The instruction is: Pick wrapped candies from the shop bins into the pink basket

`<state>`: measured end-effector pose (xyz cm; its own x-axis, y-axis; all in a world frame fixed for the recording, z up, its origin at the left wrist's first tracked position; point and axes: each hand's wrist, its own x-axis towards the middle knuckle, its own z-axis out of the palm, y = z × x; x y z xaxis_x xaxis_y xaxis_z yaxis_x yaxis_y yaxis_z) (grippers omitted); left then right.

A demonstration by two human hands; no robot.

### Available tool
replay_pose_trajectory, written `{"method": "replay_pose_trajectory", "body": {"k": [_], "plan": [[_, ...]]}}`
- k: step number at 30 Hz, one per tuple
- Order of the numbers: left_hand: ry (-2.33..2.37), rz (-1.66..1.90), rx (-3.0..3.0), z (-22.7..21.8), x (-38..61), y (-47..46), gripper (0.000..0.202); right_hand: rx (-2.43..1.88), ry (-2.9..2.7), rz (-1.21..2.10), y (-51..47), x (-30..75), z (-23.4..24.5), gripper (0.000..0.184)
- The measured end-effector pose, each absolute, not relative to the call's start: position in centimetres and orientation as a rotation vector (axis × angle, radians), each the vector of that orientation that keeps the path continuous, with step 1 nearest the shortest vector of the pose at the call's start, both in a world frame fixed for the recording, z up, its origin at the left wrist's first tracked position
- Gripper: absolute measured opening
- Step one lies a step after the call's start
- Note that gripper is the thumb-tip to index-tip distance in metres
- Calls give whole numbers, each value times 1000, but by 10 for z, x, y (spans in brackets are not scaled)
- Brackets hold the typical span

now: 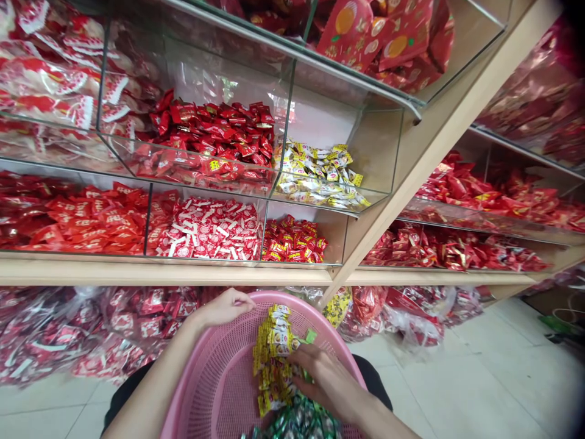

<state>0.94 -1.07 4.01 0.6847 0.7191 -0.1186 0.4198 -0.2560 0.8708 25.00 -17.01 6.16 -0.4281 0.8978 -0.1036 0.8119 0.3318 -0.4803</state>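
Observation:
A pink plastic basket [214, 372] with mesh sides sits between my knees. My left hand [228, 306] is at its far left rim, fingers curled closed over the edge. Inside, a long pile of yellow-and-white wrapped candies [274, 347] runs down the middle, with dark green wrapped candies [301, 421] nearer me. My right hand [322, 375] reaches into the basket from the right. Its bent fingers close on the right side of the yellow candies; the fingertips are partly hidden among them. A small light green wrapper [311, 336] shows just beyond that hand.
Ahead stands a wooden shelf [183, 275] with clear-fronted bins. They hold red candies [219, 134], yellow-and-white candies [320, 171] and red-and-white candies [212, 228]. Bagged candies [137, 317] lie below on the left, more bags [411, 317] on the right. Pale floor tiles [439, 390] stretch rightward.

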Motion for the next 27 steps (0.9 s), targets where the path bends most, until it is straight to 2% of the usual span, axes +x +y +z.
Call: {"method": "replay_pose_trajectory", "body": {"k": [9, 19, 27], "plan": [[896, 366, 1885, 41, 9, -11, 37, -1573, -2480, 593, -166, 244, 51, 19], [902, 374, 1879, 40, 9, -10, 36, -1623, -2447, 577, -171, 245, 46, 21], [905, 369, 1863, 44, 10, -13, 36, -1764, -2178, 529, -147, 269, 52, 22]]}}
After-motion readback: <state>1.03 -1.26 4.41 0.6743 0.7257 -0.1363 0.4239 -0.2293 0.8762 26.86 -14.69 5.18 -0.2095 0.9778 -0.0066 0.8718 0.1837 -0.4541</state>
